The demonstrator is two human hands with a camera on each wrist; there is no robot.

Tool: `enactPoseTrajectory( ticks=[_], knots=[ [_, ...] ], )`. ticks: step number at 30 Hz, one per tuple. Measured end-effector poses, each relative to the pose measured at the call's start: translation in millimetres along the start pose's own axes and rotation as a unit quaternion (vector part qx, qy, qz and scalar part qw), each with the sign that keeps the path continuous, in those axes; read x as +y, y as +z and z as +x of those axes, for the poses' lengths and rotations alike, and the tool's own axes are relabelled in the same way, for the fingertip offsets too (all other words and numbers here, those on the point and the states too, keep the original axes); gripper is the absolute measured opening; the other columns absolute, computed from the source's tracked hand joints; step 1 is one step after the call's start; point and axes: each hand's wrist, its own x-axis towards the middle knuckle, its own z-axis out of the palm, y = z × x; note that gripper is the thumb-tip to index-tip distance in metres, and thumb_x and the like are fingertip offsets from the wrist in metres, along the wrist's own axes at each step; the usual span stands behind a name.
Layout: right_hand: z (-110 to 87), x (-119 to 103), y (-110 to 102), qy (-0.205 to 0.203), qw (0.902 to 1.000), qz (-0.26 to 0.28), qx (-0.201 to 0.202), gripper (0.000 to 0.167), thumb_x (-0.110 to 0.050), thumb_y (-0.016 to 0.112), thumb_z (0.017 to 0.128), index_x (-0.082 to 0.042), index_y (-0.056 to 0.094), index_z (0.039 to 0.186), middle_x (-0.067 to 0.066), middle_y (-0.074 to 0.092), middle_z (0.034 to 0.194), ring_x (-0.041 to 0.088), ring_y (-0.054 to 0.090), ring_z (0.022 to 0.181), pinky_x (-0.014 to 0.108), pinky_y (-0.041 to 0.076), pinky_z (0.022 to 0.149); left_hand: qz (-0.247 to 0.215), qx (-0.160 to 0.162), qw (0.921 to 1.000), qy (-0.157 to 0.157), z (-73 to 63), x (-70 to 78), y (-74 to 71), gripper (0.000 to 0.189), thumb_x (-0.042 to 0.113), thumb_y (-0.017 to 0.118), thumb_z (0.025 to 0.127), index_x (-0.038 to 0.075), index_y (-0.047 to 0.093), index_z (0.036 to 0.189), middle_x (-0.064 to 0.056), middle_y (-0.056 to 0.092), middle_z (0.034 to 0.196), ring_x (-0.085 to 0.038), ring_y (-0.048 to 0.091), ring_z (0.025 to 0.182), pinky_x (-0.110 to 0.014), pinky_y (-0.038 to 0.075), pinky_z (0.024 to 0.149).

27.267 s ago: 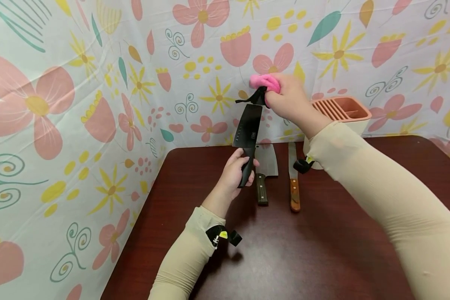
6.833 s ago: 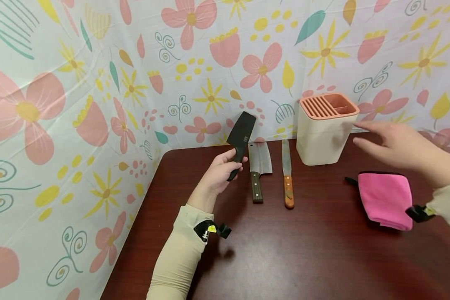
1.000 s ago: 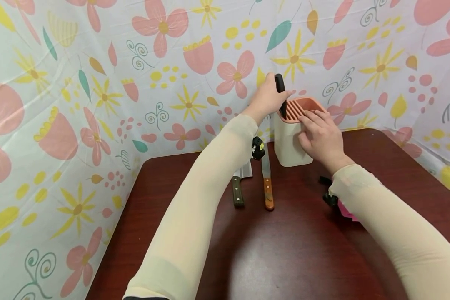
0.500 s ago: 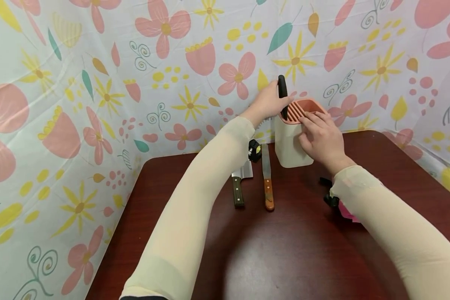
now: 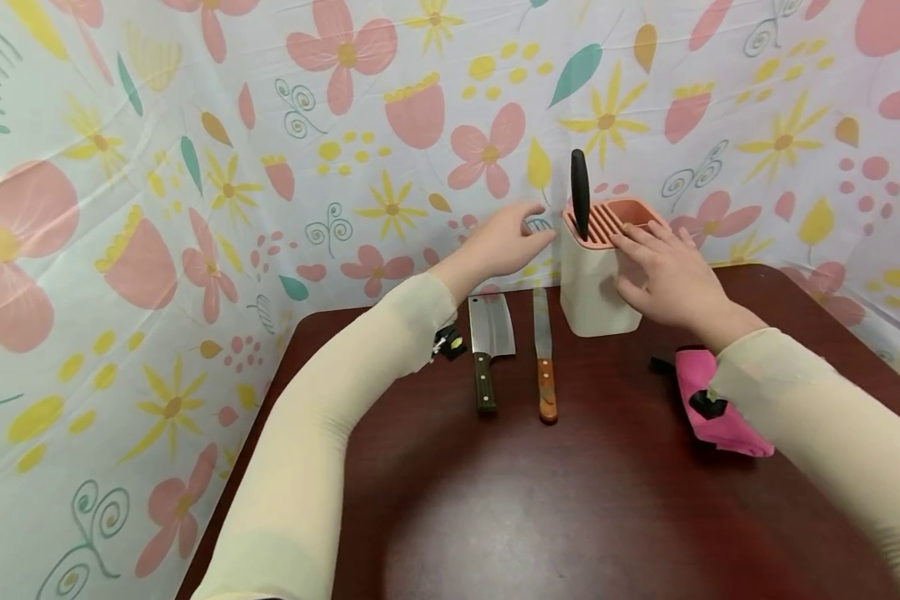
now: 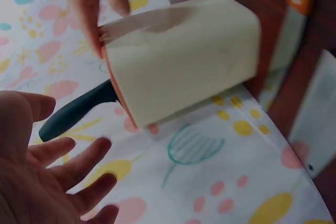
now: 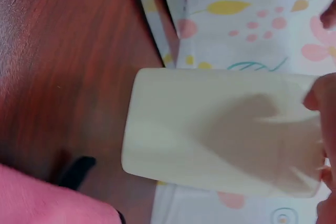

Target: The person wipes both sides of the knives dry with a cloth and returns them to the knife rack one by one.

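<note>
Black-handled knife [image 5: 581, 192] is standing handle-up in a slot at the left end of the cream knife block [image 5: 596, 287] with the orange top, and the block is hiding its whole blade, so only the handle's showing. Left hand [image 5: 506, 240] isn't holding anything: its fingers are hanging loose and spread, just beside the handle without touching it, and the left wrist view is cutting part of that hand off at the edge. Right hand [image 5: 671, 271] is resting its outstretched fingers across the orange rim, not clenching, and it's covering part of the compartment side. Its thumb looks like it's touching the block wall, but the right wrist view is blurry and cropping most of the hand, so don't quote me on that.

Over to the left, a meat cleaver [image 5: 492, 325] with a dark riveted handle is lying flat on the reddish-brown table [image 5: 420, 475], and a long narrow blade with an orange-brown wooden handle [image 5: 546, 387] is lying between it and the block. Pink cloth [image 5: 696, 375] with black edging is sitting near the block on the right, partly disappearing behind the sleeve [image 5: 810, 417] and a black wrist mount.
</note>
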Motion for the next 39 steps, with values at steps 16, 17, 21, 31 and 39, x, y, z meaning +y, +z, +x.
enactPoseTrajectory(
  ticks=[16,17,21,31,39],
  knots=[
    [-69.4,10,-38,-0.019,0.9813,0.004,-0.191,0.089,-0.056,0.071,0.092,-0.021,0.03,0.163,0.022,0.026,0.168,0.049,0.012,0.158,0.079,0.004,0.119,-0.033,-0.023,0.9903,-0.133,-64.6,-123.7,52.2,0.05,0.047,0.055,0.103,0.017,0.044,0.065,0.003,0.039,0.053,-0.018,0.037,0.046,-0.029,0.032,0.047],
    [-75.1,11,-37,-0.019,0.9795,0.01,-0.2,0.091,-0.057,0.072,0.09,-0.018,0.033,0.162,0.022,0.03,0.167,0.05,0.016,0.157,0.079,0.008,0.118,-0.031,-0.037,0.9888,-0.141,-67.3,-128.7,57.1,0.048,0.048,0.055,0.103,0.016,0.047,0.067,0.002,0.044,0.054,-0.023,0.046,0.048,-0.029,0.035,0.048],
    [-107.3,19,-31,-0.021,0.9732,0.021,-0.228,0.096,-0.061,0.078,0.083,-0.007,0.044,0.155,0.027,0.045,0.156,0.052,0.038,0.145,0.075,0.032,0.111,-0.016,-0.087,0.9822,-0.166,-77.1,-137.6,78.4,0.045,0.051,0.056,0.101,0.014,0.056,0.076,-0.005,0.062,0.064,-0.037,0.07,0.069,-0.036,0.05,0.056],
    [-176.5,29,2,0.001,0.9589,-0.019,-0.283,0.125,-0.054,0.092,0.058,0.012,0.038,0.15,0.041,0.036,0.154,0.056,0.044,0.137,0.061,0.047,0.102,0.046,-0.149,0.9644,-0.214,-86.8,-130.8,107.3,0.047,0.062,0.054,0.088,0.016,0.061,0.083,-0.003,0.064,0.071,-0.021,0.065,0.062,-0.035,0.055,0.061],
    [-183.0,28,15,-0.039,0.9704,-0.071,-0.228,0.097,-0.022,0.087,0.059,0.015,0.048,0.14,0.045,0.046,0.143,0.059,0.048,0.132,0.071,0.042,0.103,0.012,-0.177,0.9549,-0.238,-80.8,-125.4,118.6,0.045,0.061,0.06,0.088,0.016,0.062,0.083,-0.003,0.063,0.074,-0.021,0.063,0.063,-0.035,0.057,0.063]
  ],
)
